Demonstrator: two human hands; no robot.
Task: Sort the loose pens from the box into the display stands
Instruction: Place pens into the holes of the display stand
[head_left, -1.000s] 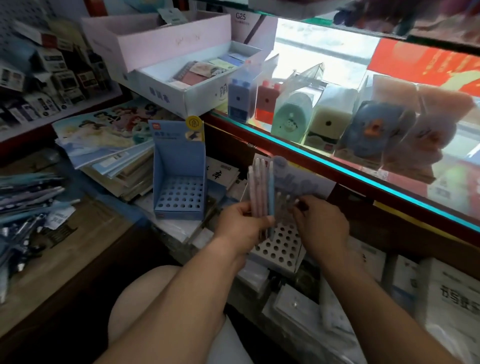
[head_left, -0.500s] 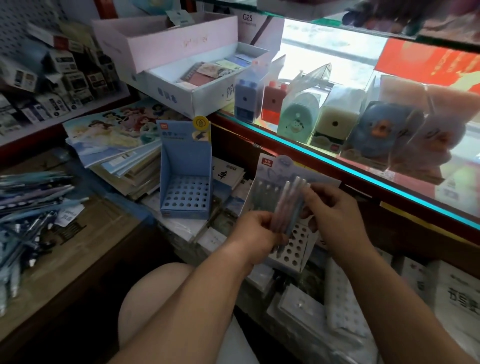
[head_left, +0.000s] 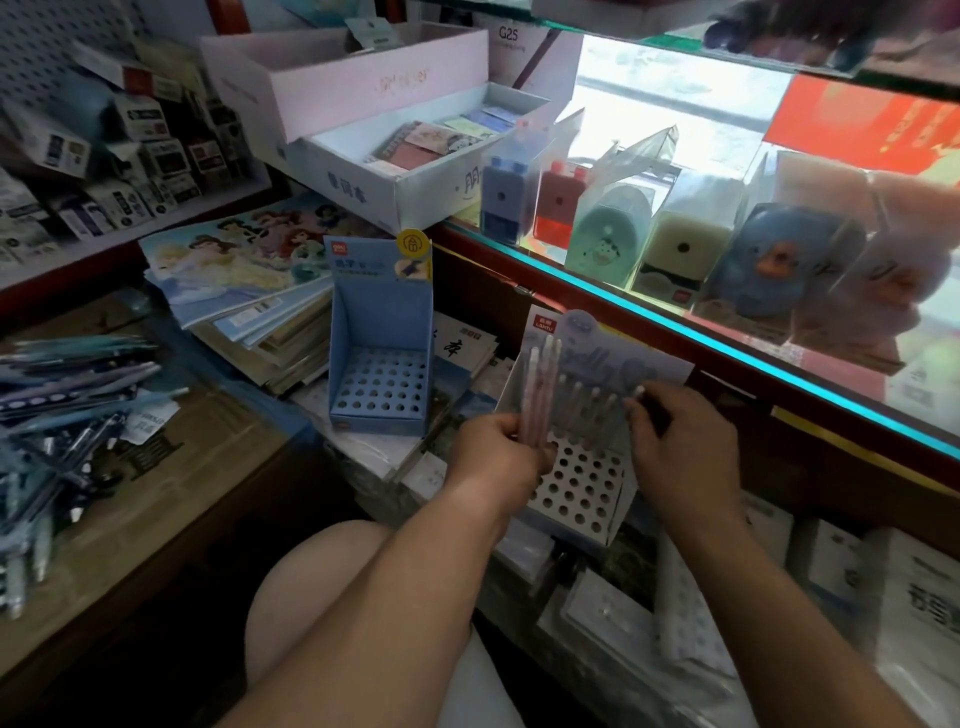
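Head view: left hand (head_left: 498, 457), grip closed round a bundle of slim pale-pink plastic pens (head_left: 540, 384), probably light, stiff, slippery, best pinched mid-barrel; right hand (head_left: 685, 447) pinches a single pen (head_left: 629, 406) at the white perforated cardboard stand (head_left: 576, 488).

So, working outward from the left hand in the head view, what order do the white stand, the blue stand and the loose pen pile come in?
1. White stand, just right of the left hand.
2. Blue stand, ahead and to the left.
3. Loose pen pile, far left.
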